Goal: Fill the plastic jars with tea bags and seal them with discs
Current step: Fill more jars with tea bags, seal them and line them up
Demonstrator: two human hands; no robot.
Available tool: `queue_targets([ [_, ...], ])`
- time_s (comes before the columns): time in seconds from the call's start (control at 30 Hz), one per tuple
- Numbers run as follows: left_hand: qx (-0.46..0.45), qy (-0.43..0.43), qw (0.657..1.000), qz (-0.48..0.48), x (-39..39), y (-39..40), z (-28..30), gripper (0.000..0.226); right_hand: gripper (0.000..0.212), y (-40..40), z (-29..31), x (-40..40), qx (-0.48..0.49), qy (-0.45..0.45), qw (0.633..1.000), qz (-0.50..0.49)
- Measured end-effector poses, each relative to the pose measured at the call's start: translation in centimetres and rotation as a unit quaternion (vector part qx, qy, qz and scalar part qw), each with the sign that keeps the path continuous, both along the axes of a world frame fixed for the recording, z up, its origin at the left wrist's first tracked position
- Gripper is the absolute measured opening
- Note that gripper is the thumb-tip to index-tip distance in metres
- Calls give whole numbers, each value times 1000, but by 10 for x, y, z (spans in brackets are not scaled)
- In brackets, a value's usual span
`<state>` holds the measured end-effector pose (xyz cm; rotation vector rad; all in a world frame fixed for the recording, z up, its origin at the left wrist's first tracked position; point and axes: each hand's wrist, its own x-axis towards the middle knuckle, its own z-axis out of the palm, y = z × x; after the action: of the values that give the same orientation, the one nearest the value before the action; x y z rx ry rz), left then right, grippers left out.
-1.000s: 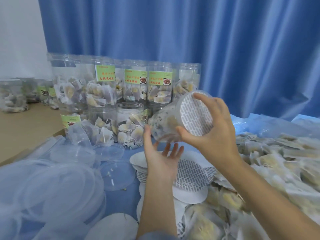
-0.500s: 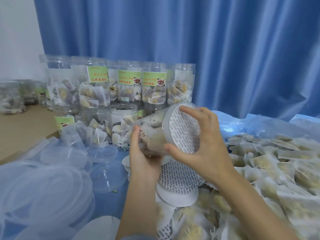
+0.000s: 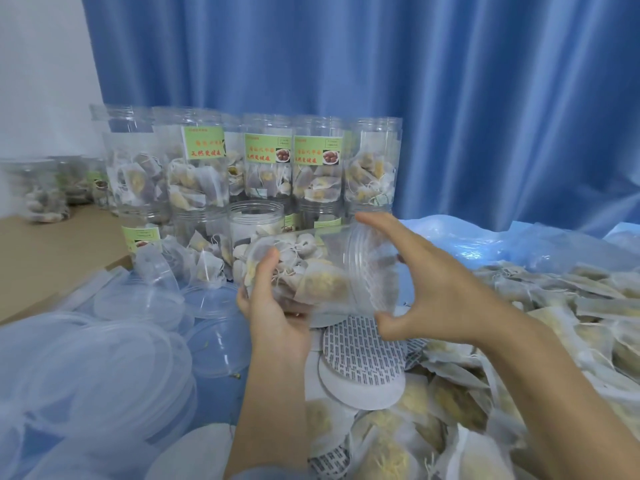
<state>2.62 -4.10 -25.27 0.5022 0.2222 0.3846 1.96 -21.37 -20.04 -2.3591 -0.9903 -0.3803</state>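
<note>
Since half a second ago the plastic jar (image 3: 311, 271) has tipped further, from a slant to nearly level, and the left hand (image 3: 273, 306) has closed in under its base end, where a second ago it hung open below.

Head view: the jar lies on its side in the air between the two hands, above the loose discs (image 3: 360, 344) on the desk (image 3: 214, 393). Its long axis runs left to right, base toward the left hand, mouth toward the right hand (image 3: 440, 289). The left hand cups the base end from below, thumb up against the near wall and fingers curled round the underside. The right hand spans the mouth rim, index finger on top and thumb at the bottom, pinching it. A patterned sealing disc (image 3: 377, 271) sits over the mouth, seen through the clear threaded neck. Both hands are in contact, the right one nearer the end where the seal must be pressed home, so I judge the coming move to turn on that hand.

Tea bags (image 3: 322, 285) fill the jar. Filled labelled jars (image 3: 266, 164) stand stacked behind it, clear lids (image 3: 138, 303) lie at left, and a heap of loose tea bags (image 3: 554, 306) lies at right.

Whether the disc sits flush all round cannot be told: the right palm hides its outer face. The left fingertips are hidden behind the jar.
</note>
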Motion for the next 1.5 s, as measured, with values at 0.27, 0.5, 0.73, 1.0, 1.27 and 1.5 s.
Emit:
queue_targets([
  [0.27, -40, -49, 998, -14, 0, -1, 1, 78, 93, 5, -4, -1, 119, 45, 988, -93],
  [0.5, -51, -35, 998, -33, 3, -5, -3, 54, 115, 3, 3, 0, 87, 80, 993, -13],
  [0.73, 8, -6, 999, 40, 7, -6, 3, 83, 107, 10, -26, 6, 148, 108, 967, -175],
  [1.0, 18, -22, 998, -64, 4, -12, 1, 48, 123, 12, -22, 6, 291, 149, 944, -35],
  [1.27, 342, 64, 937, 24, -3, -30, 18, 42, 75, 5, -8, -1, 417, 99, 904, -13],
  [1.5, 683, -89, 722, -61, -19, -21, 62, 89, 86, 14, 2, -6, 489, 65, 869, -42],
])
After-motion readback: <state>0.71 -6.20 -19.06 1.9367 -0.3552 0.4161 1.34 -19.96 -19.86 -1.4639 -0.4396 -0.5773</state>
